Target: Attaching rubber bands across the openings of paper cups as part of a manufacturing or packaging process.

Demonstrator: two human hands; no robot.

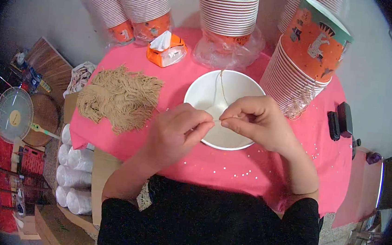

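Note:
Over the front of a white paper bucket (199,88), my left hand (176,130) and my right hand (256,121) meet with their fingertips nearly touching. Both pinch a thin tan string (222,85). It runs from my fingers up to the bucket's far rim, where it seems to pass through the wall. The bucket stands upright with its open mouth toward me. Left of it lies a loose heap of cut tan strings (119,95). The exact ends of the string between my fingers are too small to make out.
Behind the bucket stands a stack of white buckets (228,13) in clear plastic. To the right rises a stack with an orange and green bucket (315,42) on top. A tissue pack (166,50) lies at the back of the pink tablecloth (233,175); black boxes (340,120) sit far right.

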